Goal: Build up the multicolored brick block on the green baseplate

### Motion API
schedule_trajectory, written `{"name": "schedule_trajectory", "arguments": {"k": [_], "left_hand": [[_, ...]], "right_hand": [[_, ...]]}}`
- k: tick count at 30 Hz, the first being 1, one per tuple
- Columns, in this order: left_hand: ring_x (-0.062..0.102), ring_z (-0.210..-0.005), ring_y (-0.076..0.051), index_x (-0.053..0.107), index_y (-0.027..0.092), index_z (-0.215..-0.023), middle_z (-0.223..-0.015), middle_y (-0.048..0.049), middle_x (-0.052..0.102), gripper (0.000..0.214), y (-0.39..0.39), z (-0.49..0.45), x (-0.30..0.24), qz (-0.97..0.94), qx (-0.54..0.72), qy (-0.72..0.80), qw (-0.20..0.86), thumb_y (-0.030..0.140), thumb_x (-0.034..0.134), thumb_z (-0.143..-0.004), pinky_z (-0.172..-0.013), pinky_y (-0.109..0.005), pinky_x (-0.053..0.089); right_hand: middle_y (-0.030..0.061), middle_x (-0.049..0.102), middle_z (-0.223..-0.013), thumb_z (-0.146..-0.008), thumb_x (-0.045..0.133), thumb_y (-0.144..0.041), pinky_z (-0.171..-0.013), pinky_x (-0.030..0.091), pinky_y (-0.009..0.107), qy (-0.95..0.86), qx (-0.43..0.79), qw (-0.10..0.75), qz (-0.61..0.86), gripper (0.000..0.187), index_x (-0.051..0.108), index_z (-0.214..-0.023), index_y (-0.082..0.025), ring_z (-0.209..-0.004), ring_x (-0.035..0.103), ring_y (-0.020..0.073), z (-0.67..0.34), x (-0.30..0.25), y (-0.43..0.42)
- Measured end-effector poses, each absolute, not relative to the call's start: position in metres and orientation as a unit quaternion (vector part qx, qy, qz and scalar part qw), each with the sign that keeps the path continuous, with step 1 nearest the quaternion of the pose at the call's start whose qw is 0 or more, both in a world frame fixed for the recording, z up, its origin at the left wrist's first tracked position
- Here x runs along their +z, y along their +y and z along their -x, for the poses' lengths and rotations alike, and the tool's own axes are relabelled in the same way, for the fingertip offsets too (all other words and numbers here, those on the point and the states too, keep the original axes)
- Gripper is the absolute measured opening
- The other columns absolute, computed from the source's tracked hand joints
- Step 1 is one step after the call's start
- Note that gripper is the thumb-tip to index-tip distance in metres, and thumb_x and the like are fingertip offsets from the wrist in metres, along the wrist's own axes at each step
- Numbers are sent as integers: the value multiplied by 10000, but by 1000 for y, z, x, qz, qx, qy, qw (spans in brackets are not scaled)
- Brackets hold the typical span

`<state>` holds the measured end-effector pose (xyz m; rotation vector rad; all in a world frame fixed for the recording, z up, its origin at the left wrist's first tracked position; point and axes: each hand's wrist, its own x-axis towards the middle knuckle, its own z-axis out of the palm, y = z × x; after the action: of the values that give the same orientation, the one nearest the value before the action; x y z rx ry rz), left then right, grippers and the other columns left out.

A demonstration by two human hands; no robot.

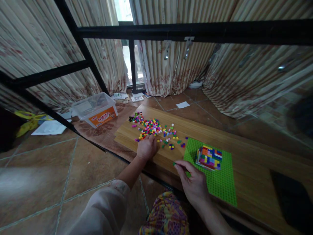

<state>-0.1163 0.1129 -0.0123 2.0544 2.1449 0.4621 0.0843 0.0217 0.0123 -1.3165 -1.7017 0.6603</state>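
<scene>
A pile of small colourful toy bricks (149, 125) is spread over the wooden board (207, 125). My left hand (147, 148) is at the near edge of the pile, its fingers curled downward among the bricks; what they hold, if anything, is hidden. Between thumb and forefinger my right hand (194, 182) pinches a small green brick (174, 163), just left of the green baseplate (222, 182). On that baseplate stands a block-shaped build of many-coloured bricks (209, 157), apart from both hands.
A clear plastic box with an orange label (102, 117) sits on a brown cloth (127, 112) at the left. A dark flat object (290, 195) lies at the board's right. Black metal bars (156, 32) cross ahead, before striped curtains (168, 71). Papers (183, 104) lie on the tiled floor.
</scene>
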Motion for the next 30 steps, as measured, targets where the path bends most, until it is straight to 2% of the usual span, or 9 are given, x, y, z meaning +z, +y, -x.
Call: {"name": "schedule_trajectory", "arguments": {"k": [6,10,14,26,30], "left_hand": [[663,-811,-180,611,216,-888,-926,-47,705,233,115,117,-15,-680,156,715,46,292,404,-962,-654,-267,382],[667,-810,-181,624,217,-898,-917,-48,711,225,117,117,-17,-677,163,717,29,297,422,-952,-653,-264,382],[674,-832,-185,639,212,-920,-936,-59,723,208,118,118,-19,-673,171,719,19,308,456,-937,-673,-259,401],[667,-773,-198,641,197,-839,-831,-61,722,229,122,124,-23,-689,191,699,-21,326,466,-911,-636,-268,395],[671,-788,-198,646,201,-864,-856,-58,728,237,122,123,-21,-688,189,701,-21,333,456,-914,-650,-268,404]], "right_hand": [[28,716,-1025,-883,622,-370,-837,522,294,-629,227,463,582,155,731,-918,-266,-971,670,176,-148,18,0],[43,707,-950,-819,671,-458,-792,511,327,-531,197,493,661,234,744,-864,-241,-890,661,194,-193,14,7],[44,720,-891,-769,704,-494,-790,506,345,-466,221,513,686,277,751,-834,-230,-851,660,203,-214,8,17],[43,733,-896,-800,703,-441,-742,507,317,-466,255,550,644,227,766,-870,-234,-831,654,184,-208,0,26],[50,742,-884,-799,698,-446,-743,522,328,-458,255,561,641,241,765,-859,-223,-821,666,191,-208,3,32]]}}
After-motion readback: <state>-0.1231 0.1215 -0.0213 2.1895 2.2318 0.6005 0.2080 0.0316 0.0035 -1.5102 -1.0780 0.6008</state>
